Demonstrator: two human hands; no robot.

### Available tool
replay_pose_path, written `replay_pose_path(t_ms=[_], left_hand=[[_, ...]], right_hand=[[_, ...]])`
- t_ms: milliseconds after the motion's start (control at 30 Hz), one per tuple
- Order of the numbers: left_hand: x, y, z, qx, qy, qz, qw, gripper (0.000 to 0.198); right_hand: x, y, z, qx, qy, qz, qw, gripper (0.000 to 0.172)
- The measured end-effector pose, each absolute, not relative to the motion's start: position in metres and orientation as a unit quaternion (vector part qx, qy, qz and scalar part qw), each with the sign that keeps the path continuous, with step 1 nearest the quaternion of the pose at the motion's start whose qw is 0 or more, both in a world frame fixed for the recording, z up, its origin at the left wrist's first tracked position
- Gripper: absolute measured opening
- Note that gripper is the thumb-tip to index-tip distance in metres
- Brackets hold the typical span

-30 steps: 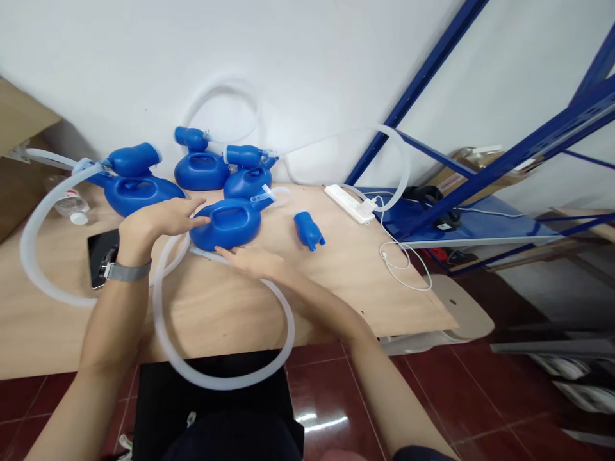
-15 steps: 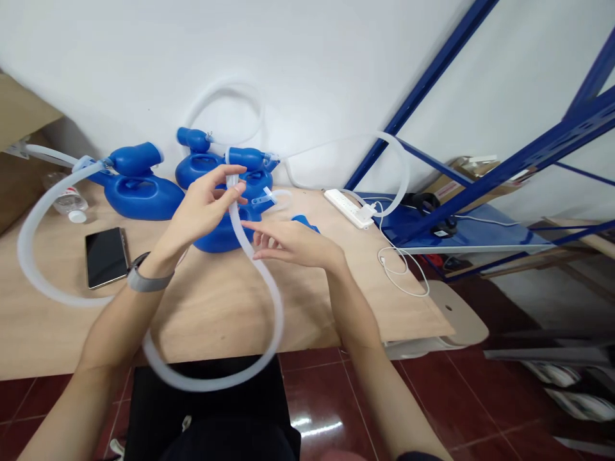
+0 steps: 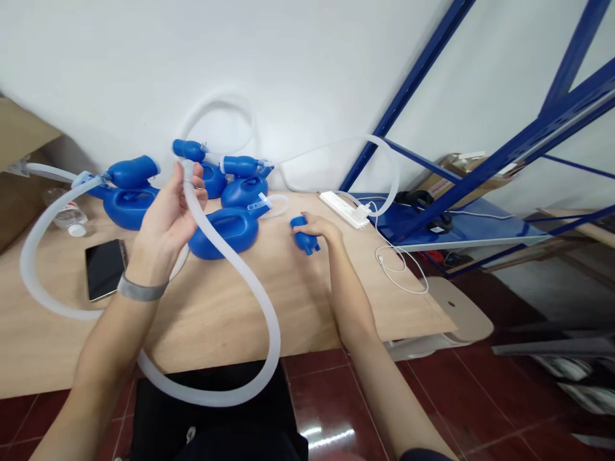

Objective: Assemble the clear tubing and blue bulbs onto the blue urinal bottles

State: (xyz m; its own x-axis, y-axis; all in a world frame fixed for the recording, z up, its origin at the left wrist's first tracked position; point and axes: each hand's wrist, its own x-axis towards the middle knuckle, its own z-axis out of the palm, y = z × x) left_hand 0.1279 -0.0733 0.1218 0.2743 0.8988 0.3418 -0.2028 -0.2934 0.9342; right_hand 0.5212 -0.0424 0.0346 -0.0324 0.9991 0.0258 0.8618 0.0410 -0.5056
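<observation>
My left hand [image 3: 179,208] is closed around the upper end of a translucent ribbed hose [image 3: 243,272], which loops down past the table's front edge. To the right, my right hand [image 3: 317,227] grips a small blue plastic funnel-like piece [image 3: 305,238] at the tabletop, its short prongs pointing down. Between the hands lies a blue plastic bottle [image 3: 235,234] with a light blue clip on its neck. Behind it are more blue bottles, one with a blue cup-shaped head [image 3: 240,166] on top. Another blue bottle [image 3: 125,208] rests left of my left hand.
A black phone [image 3: 104,269] and a clear bottle [image 3: 72,218] lie on the left of the wooden table [image 3: 288,320]. A white power strip [image 3: 343,210] with cables is at the right. Beyond it stands a blue metal shelf [image 3: 480,234]; a cardboard box [image 3: 29,137] is far left.
My left hand has moved left with the hose end. My right hand has left the hose and gone right, taking hold of the small blue piece on the table.
</observation>
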Motion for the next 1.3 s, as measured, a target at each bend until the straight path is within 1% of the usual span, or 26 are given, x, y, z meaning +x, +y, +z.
replay_pose_path(t_ms=[100, 133, 233, 267, 300, 367, 433, 500, 600, 667, 767, 833, 933, 1133, 1200, 1300], left_hand=[[0.153, -0.092, 0.124, 0.501, 0.292, 0.543, 0.608, 0.045], [0.163, -0.099, 0.124, 0.478, 0.291, 0.542, 0.627, 0.042], [0.189, -0.113, 0.122, 0.478, 0.286, 0.515, 0.651, 0.040], [0.196, -0.116, 0.120, 0.490, 0.284, 0.500, 0.655, 0.039], [0.201, -0.119, 0.117, 0.507, 0.283, 0.483, 0.655, 0.038], [0.206, -0.125, 0.111, 0.562, 0.280, 0.447, 0.637, 0.040], [0.207, -0.132, 0.108, 0.640, 0.272, 0.421, 0.582, 0.044], [0.204, -0.139, 0.107, 0.704, 0.259, 0.431, 0.502, 0.048], [0.199, -0.147, 0.109, 0.738, 0.238, 0.467, 0.425, 0.049], [0.197, -0.149, 0.110, 0.748, 0.223, 0.468, 0.413, 0.049], [0.195, -0.149, 0.111, 0.781, 0.203, 0.447, 0.386, 0.047], [0.194, -0.151, 0.112, 0.810, 0.194, 0.439, 0.336, 0.042], [0.193, -0.158, 0.115, 0.826, 0.191, 0.463, 0.259, 0.034], [0.188, -0.169, 0.115, 0.841, 0.202, 0.471, 0.173, 0.023], [0.188, -0.167, 0.111, 0.846, 0.196, 0.468, 0.166, 0.020], [0.189, -0.165, 0.105, 0.838, 0.192, 0.467, 0.205, 0.021]], right_hand=[[0.538, -0.052, 0.057, -0.706, -0.636, 0.205, 0.235, 0.069], [0.542, -0.057, 0.067, -0.708, -0.614, 0.210, 0.277, 0.067], [0.543, -0.073, 0.095, -0.662, -0.557, 0.192, 0.464, 0.073], [0.538, -0.078, 0.101, -0.635, -0.554, 0.175, 0.509, 0.075], [0.530, -0.083, 0.106, -0.610, -0.565, 0.155, 0.533, 0.077], [0.506, -0.093, 0.109, -0.573, -0.612, 0.111, 0.533, 0.078], [0.477, -0.102, 0.107, -0.538, -0.635, 0.071, 0.550, 0.084], [0.452, -0.110, 0.105, -0.507, -0.627, 0.040, 0.590, 0.090], [0.430, -0.122, 0.107, -0.474, -0.610, 0.028, 0.634, 0.087], [0.426, -0.130, 0.111, -0.461, -0.602, 0.045, 0.650, 0.085], [0.421, -0.138, 0.116, -0.472, -0.591, 0.075, 0.651, 0.085], [0.415, -0.141, 0.117, -0.487, -0.587, 0.076, 0.642, 0.085], [0.399, -0.144, 0.116, -0.474, -0.590, 0.080, 0.649, 0.087], [0.384, -0.154, 0.104, -0.467, -0.614, 0.093, 0.630, 0.094], [0.384, -0.157, 0.098, -0.468, -0.618, 0.101, 0.623, 0.096], [0.383, -0.159, 0.093, -0.470, -0.612, 0.118, 0.625, 0.102]])
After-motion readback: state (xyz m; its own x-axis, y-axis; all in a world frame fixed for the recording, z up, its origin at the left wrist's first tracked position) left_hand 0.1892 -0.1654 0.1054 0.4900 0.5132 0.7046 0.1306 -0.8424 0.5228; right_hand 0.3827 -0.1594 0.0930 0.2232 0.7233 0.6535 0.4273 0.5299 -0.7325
